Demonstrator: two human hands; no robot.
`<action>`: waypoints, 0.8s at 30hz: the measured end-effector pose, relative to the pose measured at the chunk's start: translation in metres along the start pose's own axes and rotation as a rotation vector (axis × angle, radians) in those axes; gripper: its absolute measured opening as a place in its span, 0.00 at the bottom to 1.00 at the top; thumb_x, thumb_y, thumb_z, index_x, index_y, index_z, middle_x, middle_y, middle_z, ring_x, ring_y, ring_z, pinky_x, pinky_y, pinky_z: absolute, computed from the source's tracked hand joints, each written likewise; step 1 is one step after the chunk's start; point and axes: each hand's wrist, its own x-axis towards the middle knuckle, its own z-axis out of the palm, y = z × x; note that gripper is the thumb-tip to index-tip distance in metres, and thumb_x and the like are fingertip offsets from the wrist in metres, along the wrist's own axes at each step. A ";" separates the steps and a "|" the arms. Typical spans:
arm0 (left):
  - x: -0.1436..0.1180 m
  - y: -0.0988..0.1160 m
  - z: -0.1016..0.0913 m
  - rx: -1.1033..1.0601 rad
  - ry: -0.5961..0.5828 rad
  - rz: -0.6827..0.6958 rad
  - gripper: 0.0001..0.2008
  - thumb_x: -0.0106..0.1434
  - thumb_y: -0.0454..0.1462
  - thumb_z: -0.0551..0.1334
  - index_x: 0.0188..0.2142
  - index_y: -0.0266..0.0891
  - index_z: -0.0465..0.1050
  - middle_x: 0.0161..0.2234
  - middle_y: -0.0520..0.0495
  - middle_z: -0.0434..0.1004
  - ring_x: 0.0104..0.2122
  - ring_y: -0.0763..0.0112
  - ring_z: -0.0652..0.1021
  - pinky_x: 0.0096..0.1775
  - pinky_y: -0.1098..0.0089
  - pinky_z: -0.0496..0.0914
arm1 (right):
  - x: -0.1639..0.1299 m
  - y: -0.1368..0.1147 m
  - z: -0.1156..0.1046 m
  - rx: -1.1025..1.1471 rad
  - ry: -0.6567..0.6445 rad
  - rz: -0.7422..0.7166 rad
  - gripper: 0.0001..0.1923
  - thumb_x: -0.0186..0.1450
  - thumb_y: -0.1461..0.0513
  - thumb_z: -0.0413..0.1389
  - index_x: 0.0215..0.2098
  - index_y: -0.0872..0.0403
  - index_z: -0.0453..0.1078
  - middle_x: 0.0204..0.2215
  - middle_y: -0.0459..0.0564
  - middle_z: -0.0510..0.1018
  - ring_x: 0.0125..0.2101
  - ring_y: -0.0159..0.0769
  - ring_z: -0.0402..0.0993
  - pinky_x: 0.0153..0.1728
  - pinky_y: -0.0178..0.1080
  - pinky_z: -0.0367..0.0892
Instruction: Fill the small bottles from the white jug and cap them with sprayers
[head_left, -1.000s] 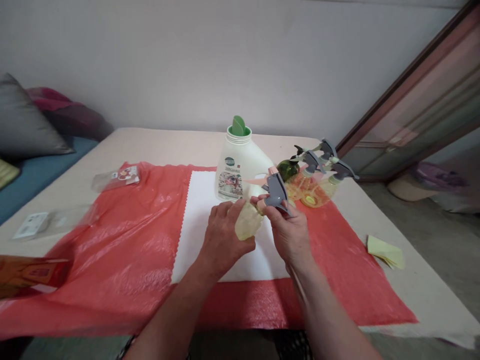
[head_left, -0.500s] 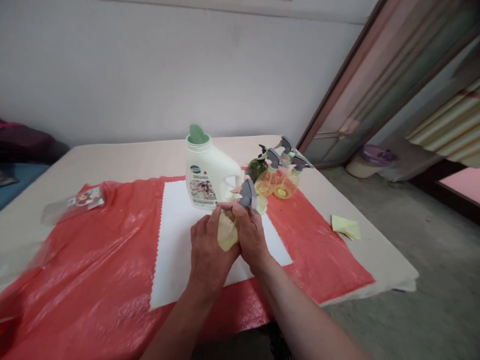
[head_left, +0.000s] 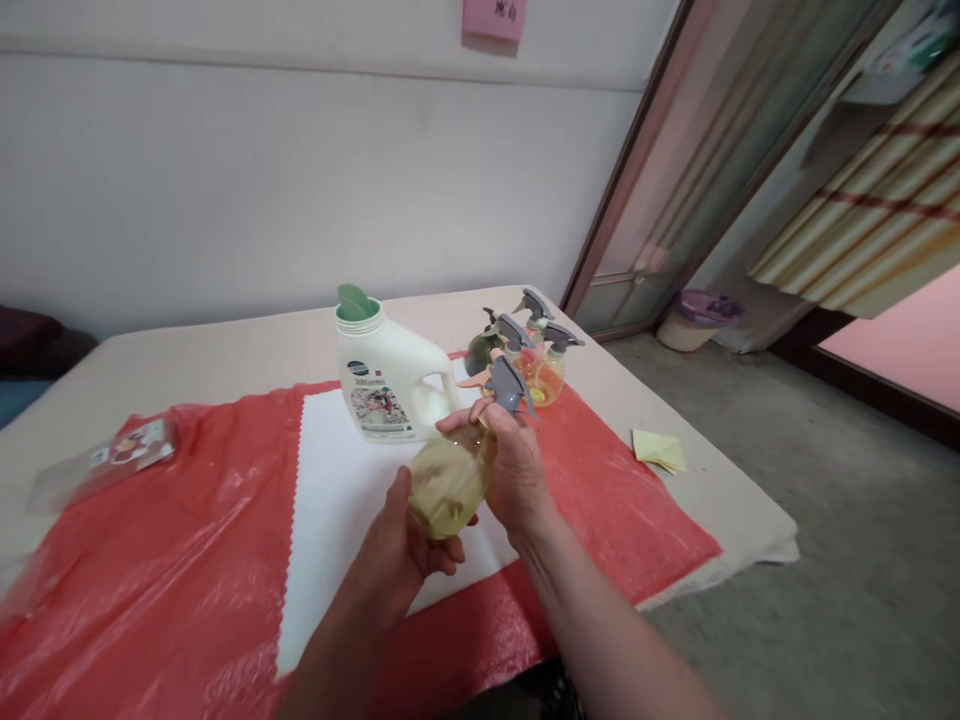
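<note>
Over the white sheet point(head_left: 322, 520), both hands hold a clear yellowish spray bottle point(head_left: 448, 485) with a grey trigger head, tilted with its head up and to the right. My right hand point(head_left: 519, 475) is wrapped round its neck just below the trigger. Cupped under the bottle's base is my left hand point(head_left: 397, 555), its fingers curled beneath. Just behind them stands a white jug point(head_left: 382, 385) with a handle, something green poking out of its open mouth. Beyond the held bottle's head are several more spray bottles point(head_left: 551, 378), one dark green point(head_left: 480, 353), partly overlapping.
Wrinkled red plastic point(head_left: 202, 540) lies under the white sheet on the pale-covered table point(head_left: 247, 350). A printed plastic packet point(head_left: 131, 450) lies at left, folded yellow paper or cloth point(head_left: 658, 450) near the right edge. On the floor stands a bin point(head_left: 686, 325) with a purple liner.
The bottle has been turned so more of its body shows. My left hand has shifted from its side to beneath its base. The camera view has swung slightly right and up.
</note>
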 end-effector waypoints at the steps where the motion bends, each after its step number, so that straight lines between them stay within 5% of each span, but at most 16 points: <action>1: 0.001 -0.002 0.002 -0.029 -0.002 0.034 0.37 0.60 0.63 0.58 0.51 0.33 0.70 0.31 0.42 0.79 0.19 0.74 0.75 0.20 0.75 0.67 | 0.000 0.000 0.000 -0.003 -0.009 0.000 0.14 0.64 0.51 0.55 0.29 0.52 0.73 0.29 0.47 0.79 0.27 0.34 0.69 0.31 0.37 0.65; 7: 0.005 -0.015 0.009 0.065 0.134 0.368 0.33 0.56 0.51 0.69 0.55 0.41 0.61 0.38 0.48 0.77 0.26 0.70 0.79 0.27 0.70 0.73 | 0.005 0.004 -0.001 -0.043 0.050 -0.031 0.16 0.64 0.48 0.56 0.30 0.51 0.73 0.35 0.48 0.81 0.35 0.37 0.71 0.37 0.37 0.65; 13: 0.008 -0.026 0.011 0.354 0.294 0.656 0.38 0.54 0.45 0.70 0.59 0.47 0.53 0.56 0.42 0.68 0.51 0.60 0.76 0.48 0.61 0.75 | 0.006 0.000 0.002 0.010 0.060 0.017 0.18 0.64 0.47 0.56 0.30 0.52 0.71 0.39 0.52 0.83 0.34 0.37 0.72 0.37 0.39 0.66; 17: 0.010 -0.031 0.007 0.517 0.392 0.742 0.40 0.55 0.44 0.71 0.61 0.49 0.49 0.60 0.40 0.62 0.57 0.56 0.72 0.54 0.55 0.71 | 0.005 -0.004 0.005 0.107 0.025 0.051 0.17 0.62 0.47 0.58 0.30 0.51 0.67 0.36 0.50 0.83 0.34 0.37 0.74 0.39 0.39 0.67; 24: 0.012 -0.023 0.001 0.705 0.526 0.870 0.44 0.55 0.44 0.72 0.64 0.48 0.49 0.63 0.37 0.57 0.61 0.51 0.68 0.57 0.50 0.69 | 0.001 0.004 0.010 0.047 0.095 0.098 0.19 0.63 0.47 0.59 0.44 0.50 0.71 0.42 0.48 0.80 0.40 0.35 0.75 0.42 0.38 0.69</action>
